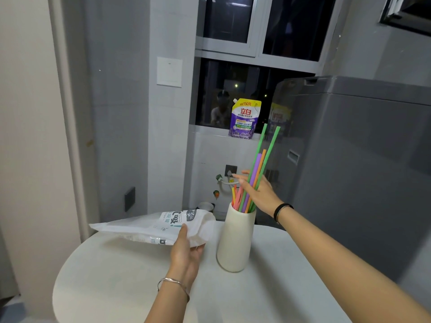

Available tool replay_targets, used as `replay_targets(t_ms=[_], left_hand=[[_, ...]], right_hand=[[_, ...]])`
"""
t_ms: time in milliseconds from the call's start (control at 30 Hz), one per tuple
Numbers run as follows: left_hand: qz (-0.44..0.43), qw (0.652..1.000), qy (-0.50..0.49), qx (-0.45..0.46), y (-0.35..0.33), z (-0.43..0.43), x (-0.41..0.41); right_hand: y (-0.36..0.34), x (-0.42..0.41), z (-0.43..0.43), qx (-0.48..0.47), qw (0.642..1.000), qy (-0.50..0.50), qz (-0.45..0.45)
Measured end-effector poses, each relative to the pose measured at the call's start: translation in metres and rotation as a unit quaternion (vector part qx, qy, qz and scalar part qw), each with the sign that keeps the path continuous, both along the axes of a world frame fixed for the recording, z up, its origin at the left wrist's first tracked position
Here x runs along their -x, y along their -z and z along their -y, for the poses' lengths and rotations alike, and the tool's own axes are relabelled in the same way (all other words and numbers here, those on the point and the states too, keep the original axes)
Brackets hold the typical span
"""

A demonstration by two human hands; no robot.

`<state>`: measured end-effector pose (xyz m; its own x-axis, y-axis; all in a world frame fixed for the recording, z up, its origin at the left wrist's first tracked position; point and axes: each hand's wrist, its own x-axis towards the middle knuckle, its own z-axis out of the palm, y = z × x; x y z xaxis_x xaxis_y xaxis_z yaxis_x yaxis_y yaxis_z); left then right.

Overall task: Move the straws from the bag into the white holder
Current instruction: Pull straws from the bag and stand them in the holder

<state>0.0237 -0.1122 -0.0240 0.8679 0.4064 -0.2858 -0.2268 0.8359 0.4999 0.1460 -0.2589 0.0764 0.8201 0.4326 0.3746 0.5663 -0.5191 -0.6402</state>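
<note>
- The straws (pixel 256 165) stand in the white holder (pixel 235 241), just below the right hand (pixel 258 192). Their long axis goes up and leans to the right, away from the person. Two green ones reach highest, and some short orange and pink ones lean the other way at the rim.
- The right hand is stretched out flat, with the fingers straight and pointing to the left and nothing clasped. The straws cross in front of its palm; I cannot tell if they touch it. A black band (pixel 281 210) is on this wrist.
- The holder is upright on the table (pixel 116 276), between the two hands.
- The left hand (pixel 186 250) grasps the bag (pixel 149 227), thumb on top and fingers under it. The bag is lifted off the table, nearly level, with its long side running to the left of this hand and its crumpled end toward the holder. A silver bracelet (pixel 173 282) is on this wrist.
- The round edge of the table curves to the left of the left hand, with bare top in front of both hands.
- Beyond the right hand stands a grey washing machine (pixel 349 159), and a purple pouch (pixel 245 118) stands on the window sill.
</note>
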Motion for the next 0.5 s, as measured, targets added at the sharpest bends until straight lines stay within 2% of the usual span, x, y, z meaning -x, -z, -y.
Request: replay_targets(t_ms=[167, 233, 300, 333, 367, 500], left_hand=[[0.007, 1.000, -0.002, -0.006, -0.003, -0.001, 0.001], [0.006, 1.000, -0.004, -0.005, -0.004, -0.001, 0.001], [0.005, 1.000, -0.002, -0.001, -0.004, -0.001, 0.003], [0.005, 1.000, -0.002, 0.001, -0.005, -0.001, 0.003], [0.006, 1.000, -0.001, 0.004, -0.005, -0.001, 0.003], [0.005, 1.000, 0.000, 0.007, -0.006, -0.001, 0.003]], right_hand=[[-0.025, 0.008, -0.004, -0.166, 0.986, 0.003, -0.020], [-0.026, 0.008, -0.005, -0.121, 0.992, -0.003, -0.025], [-0.018, 0.008, -0.005, 0.007, 0.999, 0.003, -0.039], [-0.014, 0.008, -0.004, 0.040, 0.998, 0.005, -0.042], [-0.012, 0.008, -0.003, 0.025, 0.999, 0.003, -0.039], [-0.032, 0.014, 0.001, -0.201, 0.978, 0.026, 0.049]])
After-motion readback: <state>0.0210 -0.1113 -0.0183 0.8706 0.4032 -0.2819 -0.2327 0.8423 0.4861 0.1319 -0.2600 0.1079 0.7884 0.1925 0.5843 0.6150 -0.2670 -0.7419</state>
